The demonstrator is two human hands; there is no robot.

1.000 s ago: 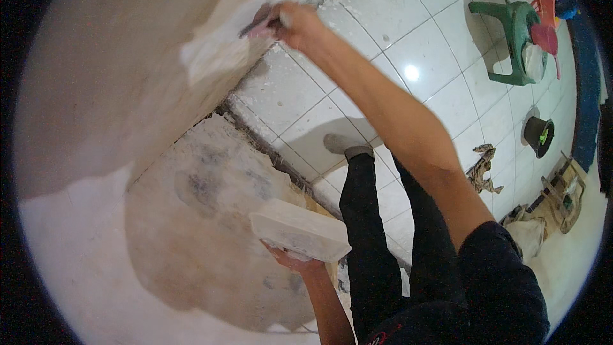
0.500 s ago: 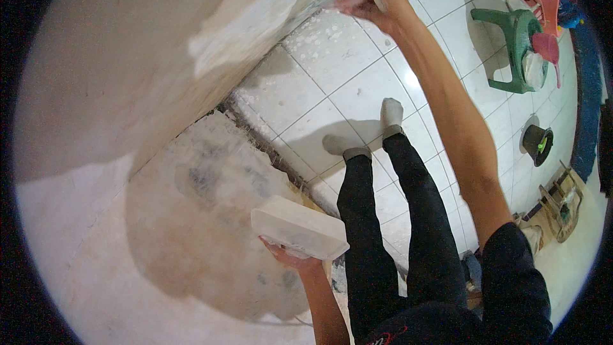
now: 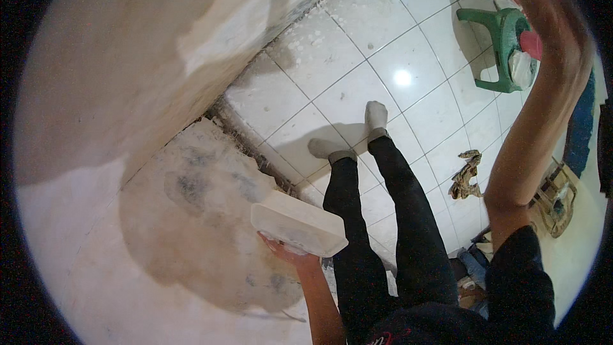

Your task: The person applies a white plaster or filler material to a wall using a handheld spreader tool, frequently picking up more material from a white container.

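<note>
White, rectangular, smooth-sided: the tub (image 3: 300,225) is the reference for all positions below. Long axis slants, far-left end to near-right end, the latter overlapping the black trousers (image 3: 354,217) in view; whether it touches the leg, cannot tell. Contents not readable from this angle.

Left hand (image 3: 287,252): at the tub's near long side, left of its middle. Fingers bent round the lower part, grip closed on the tub and nothing else seen in it. A pale smear shows about the fingers.

Right hand: past the upper edge of the view. Opening and anything held: cannot tell. The right arm (image 3: 527,153) stands well to the right of the tub and reaches up past its far side, blurred at the top.

Key relation: the tub sits directly on the left hand, hence nearest to it; from the right arm it lies left and nearer the body, well apart, with the trousers and some tiled floor (image 3: 377,32) between.

Surroundings, relative to the tub: plastered wall (image 3: 128,76) beyond and to the left, shadowed; rough patched surface (image 3: 191,217) just left; crumpled brown cloth (image 3: 466,176) to the right, slightly beyond; green stool (image 3: 504,38) far off, beyond and right.
</note>
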